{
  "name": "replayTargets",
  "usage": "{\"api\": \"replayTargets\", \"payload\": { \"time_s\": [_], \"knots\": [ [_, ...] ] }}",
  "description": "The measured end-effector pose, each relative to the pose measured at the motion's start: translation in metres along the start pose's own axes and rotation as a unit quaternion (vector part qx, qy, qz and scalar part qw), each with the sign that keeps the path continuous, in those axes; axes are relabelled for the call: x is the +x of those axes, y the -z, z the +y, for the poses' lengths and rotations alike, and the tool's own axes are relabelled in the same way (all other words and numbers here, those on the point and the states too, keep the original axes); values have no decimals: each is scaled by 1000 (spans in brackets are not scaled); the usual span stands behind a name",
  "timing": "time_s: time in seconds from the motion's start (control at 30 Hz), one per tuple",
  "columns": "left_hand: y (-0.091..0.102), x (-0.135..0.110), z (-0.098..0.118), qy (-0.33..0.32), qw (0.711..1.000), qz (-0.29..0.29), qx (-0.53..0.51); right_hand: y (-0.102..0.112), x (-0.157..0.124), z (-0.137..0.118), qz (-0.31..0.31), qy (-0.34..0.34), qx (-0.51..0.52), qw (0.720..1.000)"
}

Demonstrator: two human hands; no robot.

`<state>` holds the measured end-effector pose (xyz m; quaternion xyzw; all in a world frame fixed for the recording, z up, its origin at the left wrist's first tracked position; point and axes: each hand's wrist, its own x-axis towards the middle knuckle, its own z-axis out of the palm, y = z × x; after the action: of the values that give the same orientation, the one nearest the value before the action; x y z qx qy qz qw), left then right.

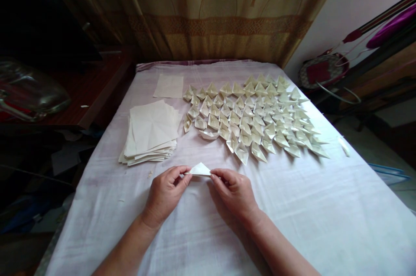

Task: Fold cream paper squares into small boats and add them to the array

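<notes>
Between my two hands is a small folded paper, triangular at the top with a flat lower edge. My left hand pinches its left corner between thumb and fingers. At the opposite corner, my right hand grips it the same way. Beyond the hands, many folded paper boats stand close together in rows across the middle and right of the table. A stack of cream paper sheets lies to the left of the boats, and one separate sheet rests behind it.
A pale cloth covers the table. Behind it hangs a gold curtain. On the left stands a dark red wooden desk with a clear plastic container. A patterned bag sits beyond the right edge.
</notes>
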<state>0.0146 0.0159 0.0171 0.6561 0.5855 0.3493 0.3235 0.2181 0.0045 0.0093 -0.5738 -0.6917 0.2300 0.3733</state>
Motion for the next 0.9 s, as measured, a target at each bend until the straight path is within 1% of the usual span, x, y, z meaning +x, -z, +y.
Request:
{"api": "replayTargets", "payload": {
  "time_s": [0.1,0.2,0.4,0.53,0.7,0.8,0.9],
  "knots": [
    [-1,-1,-2,-55,997,5,51,-2,-1,2,5,32,-42,999],
    [-3,-3,-3,-76,992,9,98,-4,-1,0,15,50,-82,995],
    [-6,-2,6,-35,985,-17,166,-7,2,-12,26,84,-92,992],
    [-5,-1,14,-24,971,-44,232,-10,1,-14,42,91,-75,992],
    [-6,-3,21,-43,944,-64,321,-15,-1,-9,77,59,-38,995],
    [-7,-3,25,-46,936,-73,342,-16,-2,-8,76,41,-11,996],
    [-10,-2,28,-35,927,-86,362,-17,-2,-9,72,42,12,996]
  ]
}}
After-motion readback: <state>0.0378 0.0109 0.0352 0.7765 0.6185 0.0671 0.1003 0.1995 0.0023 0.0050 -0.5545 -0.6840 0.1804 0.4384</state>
